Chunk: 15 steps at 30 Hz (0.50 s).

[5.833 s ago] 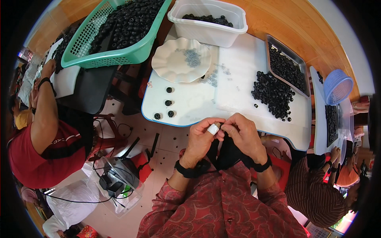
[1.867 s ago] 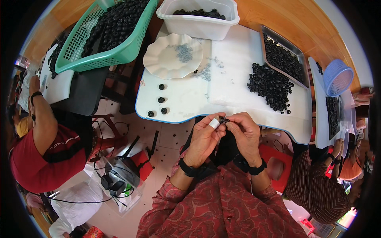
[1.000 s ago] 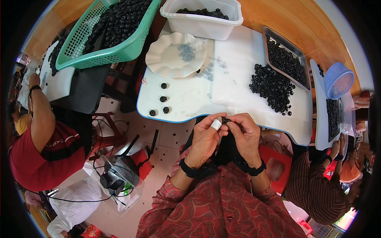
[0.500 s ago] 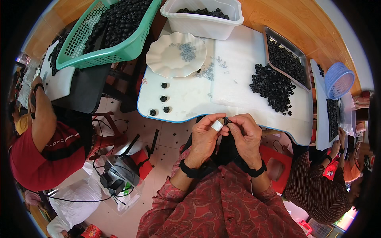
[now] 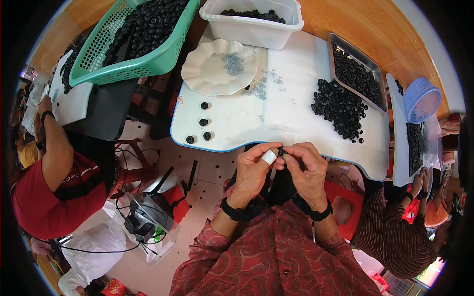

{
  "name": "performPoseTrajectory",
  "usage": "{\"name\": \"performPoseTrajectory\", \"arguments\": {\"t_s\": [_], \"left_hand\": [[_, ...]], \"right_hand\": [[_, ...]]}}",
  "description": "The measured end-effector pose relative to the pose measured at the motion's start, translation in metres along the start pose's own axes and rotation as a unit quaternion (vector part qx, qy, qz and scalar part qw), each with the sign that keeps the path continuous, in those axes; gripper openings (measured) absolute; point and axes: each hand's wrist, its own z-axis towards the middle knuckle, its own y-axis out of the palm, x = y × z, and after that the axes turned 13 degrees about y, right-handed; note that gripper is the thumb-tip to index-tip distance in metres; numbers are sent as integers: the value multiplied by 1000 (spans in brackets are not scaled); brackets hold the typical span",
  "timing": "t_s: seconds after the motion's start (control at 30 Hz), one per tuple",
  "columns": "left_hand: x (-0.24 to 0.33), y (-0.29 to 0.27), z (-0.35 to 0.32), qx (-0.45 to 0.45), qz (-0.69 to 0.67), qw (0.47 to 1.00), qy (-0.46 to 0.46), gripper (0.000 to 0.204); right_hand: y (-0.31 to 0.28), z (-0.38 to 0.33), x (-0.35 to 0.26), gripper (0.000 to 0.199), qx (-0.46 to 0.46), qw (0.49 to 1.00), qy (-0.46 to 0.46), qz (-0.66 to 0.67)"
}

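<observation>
Both my hands meet just off the near edge of the white table [image 5: 222, 133], pinching one small black part [image 5: 281, 151] between them. White tape wraps a digit of my left hand [image 5: 254, 167], whose fingertips close on the part's left side. My right hand [image 5: 307, 170] grips it from the right with thumb and fingers. Much of the part is covered by fingertips. Several single black parts [image 5: 203, 122] stand apart on the table's left side. Beyond them a scalloped white plate [image 5: 197, 74] holds small clear pieces [image 5: 233, 64], with more scattered beside it.
A pile of black parts [image 5: 338, 108] lies at right, against a metal tray [image 5: 377, 74] full of them. A white tub [image 5: 252, 32] and a green basket [image 5: 123, 74] stand at the back. People sit on both sides, one in a red shirt [image 5: 59, 192] at left.
My hands stay at nearly the same spot, with the fingers shifting slightly around the black part. At left, the other person's arm has moved a little.
</observation>
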Motion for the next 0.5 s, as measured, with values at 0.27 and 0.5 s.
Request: {"name": "performPoseTrajectory", "arguments": {"t_s": [0.27,0.5], "left_hand": [[4,-3,0,-10,53,998,16,21],[2,-7,1,-36,138,989,42,22]], "right_hand": [[3,-2,2,17,2,999,-46,-25],[7,-2,12,17,-7,998,-58,-36]]}}
